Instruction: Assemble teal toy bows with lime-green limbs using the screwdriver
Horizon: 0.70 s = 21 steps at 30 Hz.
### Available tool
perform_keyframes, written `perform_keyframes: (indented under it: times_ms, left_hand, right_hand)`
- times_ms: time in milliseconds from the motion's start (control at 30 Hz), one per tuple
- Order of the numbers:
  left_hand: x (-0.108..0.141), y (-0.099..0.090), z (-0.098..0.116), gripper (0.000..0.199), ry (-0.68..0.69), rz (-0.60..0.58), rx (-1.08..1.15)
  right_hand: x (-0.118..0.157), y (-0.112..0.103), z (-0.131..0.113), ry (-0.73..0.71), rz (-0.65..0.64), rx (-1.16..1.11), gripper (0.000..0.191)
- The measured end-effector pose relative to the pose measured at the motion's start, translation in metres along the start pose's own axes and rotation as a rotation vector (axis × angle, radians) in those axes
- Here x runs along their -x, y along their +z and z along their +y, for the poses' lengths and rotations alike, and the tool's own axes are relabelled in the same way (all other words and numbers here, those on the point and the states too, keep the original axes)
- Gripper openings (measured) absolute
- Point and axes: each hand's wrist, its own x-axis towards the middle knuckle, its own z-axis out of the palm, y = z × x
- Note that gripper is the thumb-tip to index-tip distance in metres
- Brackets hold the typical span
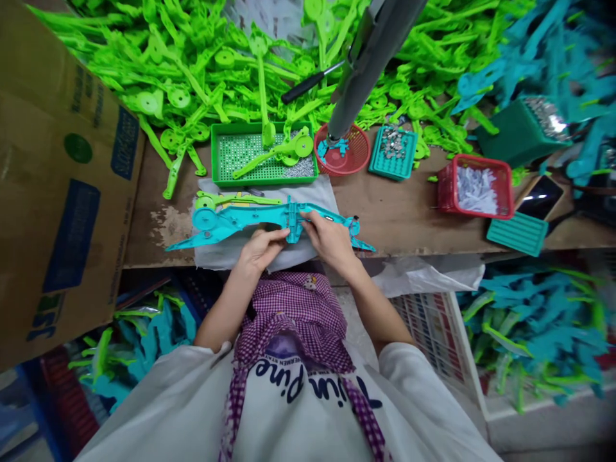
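A long turquoise plastic part [240, 218] lies across a white cloth [216, 256] at the table's front edge. Near its middle, my left hand [262, 249] pinches the lower edge beside an upright crosspiece. On the other side of that crosspiece, my right hand [330, 237] is closed on the same part, fingertips on its upper face. Just behind it rests a lime-green part [240, 200]. Farther back, a green basket [215, 154] holds more green parts and small metal pieces.
Behind are a red round basket [359, 154], a teal tray of metal pieces [409, 154], a red basket [450, 186] and a grey pole [359, 77]. Green parts [192, 70] are heaped at the back. A cardboard box [67, 167] stands left; a phone [539, 196] lies right.
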Motion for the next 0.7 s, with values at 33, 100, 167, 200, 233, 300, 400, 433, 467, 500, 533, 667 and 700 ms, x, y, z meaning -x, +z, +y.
perform_keyframes:
  times_ms: [33,100,167,200,233,300,400,433,467,500,533,667,700]
  left_hand:
    - [0.001,0.000,0.000,0.030,0.021,0.006,0.016]
    - [0.003,0.000,-0.002,0.029,0.052,0.031,0.011]
    - [0.004,-0.001,-0.003,0.027,0.061,0.050,-0.015]
    - [0.004,-0.001,-0.003,0.026,0.058,0.052,-0.026]
    - [0.005,-0.002,-0.003,0.027,0.055,0.049,-0.034]
    - [0.007,-0.004,-0.003,0.028,0.062,0.039,-0.050]
    - [0.011,-0.006,-0.003,0.030,0.054,0.027,-0.090]
    - [0.011,-0.006,-0.004,0.032,0.052,0.018,-0.104]
    - [0.010,-0.006,-0.005,0.034,0.057,0.006,-0.118]
    - [0.009,-0.006,-0.007,0.037,0.074,-0.008,-0.136]
    - [0.008,-0.006,-0.010,0.040,0.105,-0.020,-0.158]
    - [0.007,-0.014,-0.013,0.042,0.223,-0.041,-0.318]
    - [0.010,-0.019,-0.011,0.040,0.203,-0.053,-0.385]
  right_hand:
    - [0.000,-0.001,-0.001,-0.002,-0.014,0.011,0.035]
    - [-0.001,-0.003,-0.006,0.004,-0.047,0.036,0.036]
    - [-0.004,-0.005,-0.010,0.006,-0.083,0.073,0.037]
    - [-0.006,-0.006,-0.011,0.006,-0.099,0.092,0.037]
    - [-0.007,-0.006,-0.012,0.005,-0.114,0.102,0.038]
    - [-0.010,-0.006,-0.012,0.005,-0.120,0.085,0.038]
    - [-0.009,-0.001,-0.009,0.010,-0.104,0.005,0.038]
    - [-0.008,0.001,-0.008,0.019,-0.100,-0.011,0.037]
    - [-0.007,0.003,-0.008,0.030,-0.100,-0.017,0.037]
    - [-0.006,0.004,-0.009,0.041,-0.103,-0.013,0.037]
    - [-0.005,0.005,-0.010,0.052,-0.107,-0.004,0.037]
    - [-0.004,0.010,-0.013,0.087,-0.099,0.006,0.036]
    - [-0.005,0.012,-0.013,0.093,-0.090,-0.001,0.036]
